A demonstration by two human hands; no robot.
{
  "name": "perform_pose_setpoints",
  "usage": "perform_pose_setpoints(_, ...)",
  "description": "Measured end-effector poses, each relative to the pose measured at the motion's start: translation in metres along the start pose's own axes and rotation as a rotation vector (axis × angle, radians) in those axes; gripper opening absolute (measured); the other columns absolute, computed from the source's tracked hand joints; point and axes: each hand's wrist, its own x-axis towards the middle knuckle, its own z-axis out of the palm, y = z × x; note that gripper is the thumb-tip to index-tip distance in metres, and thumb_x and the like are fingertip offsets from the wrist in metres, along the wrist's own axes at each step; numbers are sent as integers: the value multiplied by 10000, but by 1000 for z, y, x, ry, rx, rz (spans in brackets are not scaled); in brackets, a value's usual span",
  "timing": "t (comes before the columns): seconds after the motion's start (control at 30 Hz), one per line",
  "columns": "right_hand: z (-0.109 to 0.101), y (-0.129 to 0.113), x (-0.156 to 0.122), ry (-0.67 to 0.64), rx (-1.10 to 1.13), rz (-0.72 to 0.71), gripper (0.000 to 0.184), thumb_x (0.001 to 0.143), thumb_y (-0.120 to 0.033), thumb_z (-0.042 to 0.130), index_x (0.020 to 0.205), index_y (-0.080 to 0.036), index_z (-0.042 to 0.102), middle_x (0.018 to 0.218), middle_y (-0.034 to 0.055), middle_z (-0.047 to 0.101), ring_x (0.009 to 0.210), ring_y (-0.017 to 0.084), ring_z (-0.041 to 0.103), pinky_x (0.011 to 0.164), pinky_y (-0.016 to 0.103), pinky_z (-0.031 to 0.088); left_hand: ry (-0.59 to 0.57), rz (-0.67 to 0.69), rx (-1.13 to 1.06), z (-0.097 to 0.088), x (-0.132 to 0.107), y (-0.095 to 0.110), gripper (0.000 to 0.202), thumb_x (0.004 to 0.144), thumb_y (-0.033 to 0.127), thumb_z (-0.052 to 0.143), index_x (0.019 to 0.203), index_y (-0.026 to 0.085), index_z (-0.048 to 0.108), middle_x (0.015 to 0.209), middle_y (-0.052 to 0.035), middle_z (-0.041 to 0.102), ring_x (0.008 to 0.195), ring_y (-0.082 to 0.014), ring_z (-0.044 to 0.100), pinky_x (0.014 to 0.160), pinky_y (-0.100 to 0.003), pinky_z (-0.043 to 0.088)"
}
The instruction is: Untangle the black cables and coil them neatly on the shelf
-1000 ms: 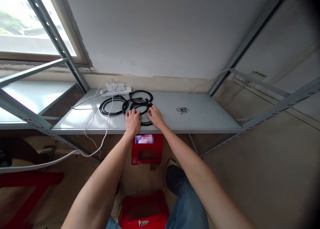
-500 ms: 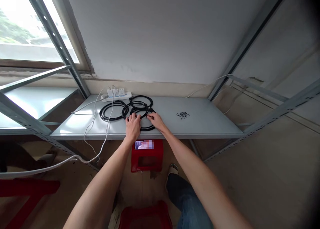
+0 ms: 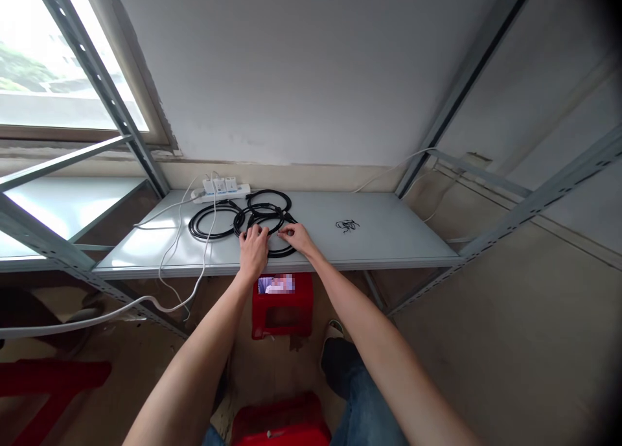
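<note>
Several coiled black cables (image 3: pixel 265 216) lie on a grey metal shelf (image 3: pixel 389 238). My left hand (image 3: pixel 254 248) rests palm down on the nearest coil, fingers together on the cable. My right hand (image 3: pixel 295 236) sits just to its right, fingers pinched on a strand of the same coil. Another coil (image 3: pixel 211 220) lies to the left, untouched.
A white power strip (image 3: pixel 221 190) with plugged-in chargers sits at the shelf's back left, white cords (image 3: pixel 182 251) trailing off the front edge. A small black tangle (image 3: pixel 346 225) lies mid-shelf. Red stools (image 3: pixel 282 303) stand below. Metal uprights frame both sides.
My right hand has slid left along the nearest coil, closing in on my left hand. The view has shifted slightly.
</note>
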Motion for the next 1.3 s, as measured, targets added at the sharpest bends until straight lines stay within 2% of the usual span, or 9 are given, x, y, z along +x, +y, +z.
perform_pose_setpoints(0.13, -4, -8, -3, 9, 74, 44, 62, 797, -234, 796, 786, -179, 822, 804, 44, 792, 775, 177, 655, 755, 285, 489, -16, -10, 6, -1, 0, 1, 315, 1085, 177, 414, 1248, 243, 676, 1263, -149, 676, 1238, -319, 601, 1148, -497, 414)
perform_pose_setpoints(0.33, -3, -11, -3, 46, 45, 62, 86, 763, -189, 761, 681, -182, 739, 653, -3, 677, 667, 154, 583, 674, 276, 432, -24, 10, -4, 0, 2, 0, 330, 1115, 216, 373, 1240, 250, 677, 1242, -142, 677, 1224, -314, 603, 1132, -495, 411)
perform_pose_setpoints(0.5, -1, -11, -3, 100, -187, 13, 161, 778, -100, 700, 664, -202, 647, 705, -10, 637, 703, 154, 551, 734, 286, 441, -28, 11, 5, 0, 1, 0, 342, 1114, 214, 366, 1236, 235, 684, 1239, -152, 685, 1220, -329, 597, 1130, -516, 405)
perform_pose_setpoints(0.67, 1, -17, -10, 93, -511, -83, 216, 864, -52, 625, 739, -228, 615, 885, 69, 665, 956, 251, 587, 884, 352, 475, -33, 3, 12, 0, 0, 1, 338, 1108, 208, 378, 1231, 248, 690, 1246, -151, 691, 1233, -332, 593, 1139, -519, 397)
perform_pose_setpoints(0.77, 3, -21, -15, 84, -586, -136, 227, 884, -32, 583, 783, -233, 608, 956, 92, 665, 1036, 272, 576, 913, 366, 480, -36, 1, 9, -1, -1, 1, 342, 1107, 207, 379, 1234, 239, 695, 1248, -154, 691, 1233, -335, 593, 1132, -514, 407)
perform_pose_setpoints(0.87, 3, -21, -15, 81, -540, -117, 209, 875, -40, 591, 794, -232, 605, 968, 81, 666, 1028, 259, 586, 877, 348, 482, -33, 1, -13, -2, -1, 1, 342, 1099, 200, 390, 1220, 242, 707, 1228, -154, 693, 1229, -336, 596, 1139, -514, 405)
perform_pose_setpoints(1.03, -3, -15, -9, 46, -222, 16, 113, 842, -114, 656, 781, -210, 657, 819, 11, 661, 782, 179, 600, 775, 292, 479, -35, -19, -42, -1, 0, 1, 316, 1087, 192, 421, 1202, 245, 712, 1217, -151, 695, 1234, -336, 595, 1157, -523, 399)
perform_pose_setpoints(1.13, -6, -13, -6, 37, -87, 16, 136, 891, -138, 623, 824, -189, 729, 851, 35, 730, 817, 183, 649, 813, 296, 493, -42, -13, -35, -2, 1, 1, 314, 1091, 196, 419, 1209, 245, 706, 1223, -146, 695, 1233, -334, 596, 1160, -520, 403)
perform_pose_setpoints(1.3, -8, -13, -7, 25, -36, 8, 209, 894, -109, 599, 808, -181, 775, 851, 45, 769, 847, 193, 678, 850, 308, 502, -56, -4, -38, -4, 0, 0, 333, 1092, 198, 401, 1221, 231, 706, 1210, -155, 699, 1204, -341, 601, 1151, -528, 415)
